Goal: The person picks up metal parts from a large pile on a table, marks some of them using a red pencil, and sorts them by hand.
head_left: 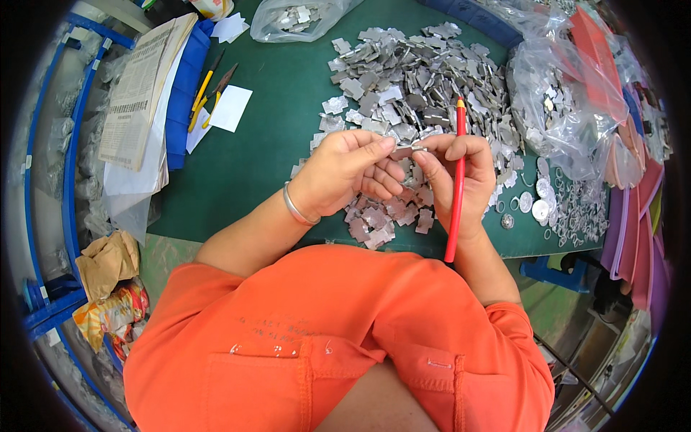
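Note:
A small flat grey metal piece [408,152] is pinched between the fingertips of both hands above the table. My left hand [342,173], with a metal bangle at the wrist, grips its left end between thumb and forefinger, its other fingers curled loosely. At the other end, my right hand [468,173] pinches it with thumb and forefinger. A slim red pen [456,201] also rests in my right hand, standing nearly upright with its yellow-banded end away from me. Beyond and below the hands spreads a big pile of similar notched metal pieces [425,79].
The green table [237,194] holds yellow-handled pliers [214,101], white paper [230,108] and a blue bin [188,93] with newspaper [137,101] at left. At right lie metal rings [579,209], round discs [541,198] and a clear plastic bag [561,115]. Blue shelving [72,165] stands left.

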### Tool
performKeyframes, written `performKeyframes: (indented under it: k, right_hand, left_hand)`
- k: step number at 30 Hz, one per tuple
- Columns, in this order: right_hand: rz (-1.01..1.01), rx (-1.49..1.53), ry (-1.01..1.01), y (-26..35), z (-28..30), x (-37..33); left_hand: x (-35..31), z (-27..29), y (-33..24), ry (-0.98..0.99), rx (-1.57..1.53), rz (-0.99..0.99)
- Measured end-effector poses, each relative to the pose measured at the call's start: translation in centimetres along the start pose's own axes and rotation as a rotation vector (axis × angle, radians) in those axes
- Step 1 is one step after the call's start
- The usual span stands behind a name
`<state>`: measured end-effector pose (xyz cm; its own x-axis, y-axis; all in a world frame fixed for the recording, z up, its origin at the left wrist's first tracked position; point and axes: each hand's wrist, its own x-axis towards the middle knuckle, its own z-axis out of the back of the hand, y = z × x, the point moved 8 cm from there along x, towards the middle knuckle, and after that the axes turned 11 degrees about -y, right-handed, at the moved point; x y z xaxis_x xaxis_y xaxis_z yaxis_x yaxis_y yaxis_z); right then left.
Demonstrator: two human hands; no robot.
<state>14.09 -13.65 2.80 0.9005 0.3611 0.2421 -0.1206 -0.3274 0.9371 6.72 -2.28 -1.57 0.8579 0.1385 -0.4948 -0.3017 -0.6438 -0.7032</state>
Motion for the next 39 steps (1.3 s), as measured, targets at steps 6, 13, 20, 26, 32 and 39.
performKeyframes:
  k: [6, 13, 20, 26, 32, 39]
  right_hand:
    - [-0.215, -0.009, -0.035, -1.0, 0.1, 0.0]
    - [-0.281, -0.035, -0.064, -1.7, 0.4, 0.0]
    - [-0.319, -0.05, -0.085, -2.4, 0.9, 0.0]
    - [0.011, -0.153, -0.01, -0.5, 0.6, 0.3]
    - [0.238, -0.25, 0.066, 0.6, 0.4, -0.5]
    - [0.561, -0.498, 0.198, 3.1, -0.6, -0.8]
  left_hand:
    - [0.2, 0.0, 1.1, 0.048, -0.09, 0.108]
    - [0.1, 0.0, 1.3, 0.071, -0.158, 0.129]
    - [0.4, 0.3, 1.2, 0.03, -0.026, 0.043]
    - [0.4, 0.5, 0.7, -0.036, -0.044, 0.001]
    - [0.8, 1.1, -0.6, -0.092, -0.029, -0.208]
    - [-1.7, -0.1, -3.5, -0.168, 0.351, -0.678]
